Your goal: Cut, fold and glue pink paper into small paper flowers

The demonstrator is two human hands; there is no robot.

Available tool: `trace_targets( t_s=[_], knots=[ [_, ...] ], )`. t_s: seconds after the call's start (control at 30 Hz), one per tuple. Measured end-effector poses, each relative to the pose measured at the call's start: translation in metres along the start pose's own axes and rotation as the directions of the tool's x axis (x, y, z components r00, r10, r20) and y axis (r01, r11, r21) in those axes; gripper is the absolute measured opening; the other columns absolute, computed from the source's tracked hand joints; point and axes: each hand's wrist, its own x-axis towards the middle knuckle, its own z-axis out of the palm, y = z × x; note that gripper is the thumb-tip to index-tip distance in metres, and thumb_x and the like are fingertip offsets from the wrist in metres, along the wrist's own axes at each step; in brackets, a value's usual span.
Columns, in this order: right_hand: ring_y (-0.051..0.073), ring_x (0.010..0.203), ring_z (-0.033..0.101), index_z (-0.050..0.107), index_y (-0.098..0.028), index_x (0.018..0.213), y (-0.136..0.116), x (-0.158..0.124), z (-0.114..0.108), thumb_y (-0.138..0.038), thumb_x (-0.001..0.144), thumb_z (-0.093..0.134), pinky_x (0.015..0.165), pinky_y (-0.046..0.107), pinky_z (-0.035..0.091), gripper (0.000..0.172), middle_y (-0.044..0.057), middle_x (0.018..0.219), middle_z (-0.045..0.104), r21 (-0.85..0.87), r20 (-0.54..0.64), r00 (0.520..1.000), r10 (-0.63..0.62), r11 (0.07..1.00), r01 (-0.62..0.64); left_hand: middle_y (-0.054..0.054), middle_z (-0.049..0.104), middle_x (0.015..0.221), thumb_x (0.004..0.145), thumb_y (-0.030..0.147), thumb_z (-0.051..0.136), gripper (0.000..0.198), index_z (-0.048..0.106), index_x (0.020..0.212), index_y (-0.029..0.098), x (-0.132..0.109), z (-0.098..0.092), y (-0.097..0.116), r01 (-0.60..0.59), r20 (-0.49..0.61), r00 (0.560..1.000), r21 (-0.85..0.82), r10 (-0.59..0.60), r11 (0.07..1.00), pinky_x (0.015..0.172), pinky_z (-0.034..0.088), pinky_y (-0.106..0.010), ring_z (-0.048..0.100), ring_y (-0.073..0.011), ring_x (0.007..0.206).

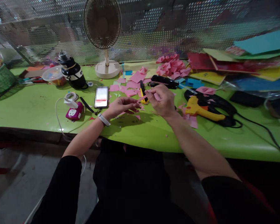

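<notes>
Above the middle of the green table, a narrow piece of pink paper (142, 99) stretches between my two hands. My left hand (123, 106) pinches its left end, with the other fingers loosely extended below. At the opposite end, my right hand (162, 101) is closed on the paper with bent fingers. A yellow and black utility knife (142, 88) lies just behind the paper. Cut pink paper pieces (129, 92) are scattered around, and a heap of folded pink paper (172, 66) sits farther back. To the right of my right hand is a yellow glue gun (196, 109).
A lit phone (101, 98), a magenta power adapter (74, 111) and a black bottle (72, 73) stand at left. Behind are a fan (106, 69) and a mesh screen (149, 31). Coloured sheets (263, 43) pile up at right; a black cable (259, 123) crosses there.
</notes>
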Motion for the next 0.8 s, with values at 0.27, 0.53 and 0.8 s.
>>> trace_targets(
  t_s=[0.27,0.53,0.8],
  knots=[
    [0.023,0.08,0.063,0.06,-0.025,0.077,0.001,-0.003,0.002,-0.043,0.096,0.062,0.078,0.042,0.054,0.026,0.004,0.079,0.063,0.011,0.016,1.0,0.014,1.0,-0.014,-0.015,0.078,0.106,0.087,0.028,0.075,0.026,0.073,0.106,0.01,0.003,0.002,-0.002,0.031,-0.027,0.999,0.008,-0.031,0.999,0.074,0.061,-0.026,0.075,-0.0136,0.082],
    [0.018,0.074,0.07,0.071,-0.025,0.111,0.001,0.003,-0.005,-0.044,0.101,0.054,0.067,0.035,0.059,0.027,0.007,0.101,0.073,0.115,-0.043,0.993,0.114,0.987,-0.109,-0.011,0.077,0.103,0.091,0.028,0.07,0.02,0.07,0.104,0.013,0.006,-0.006,-0.005,-0.04,-0.169,0.985,-0.027,0.035,0.999,0.075,0.06,-0.026,0.075,-0.0134,0.084],
    [0.017,0.066,0.074,0.072,-0.027,0.109,-0.007,-0.01,0.001,-0.046,0.094,0.068,0.057,0.028,0.061,0.025,0.002,0.082,0.078,0.347,0.228,0.955,0.192,0.9,-0.264,-0.007,0.077,0.091,0.091,0.027,0.071,0.017,0.067,0.099,0.013,0.006,-0.005,-0.003,-0.097,-0.208,0.975,-0.097,0.075,0.991,0.07,0.059,-0.023,0.073,-0.0102,0.072]
  ],
)
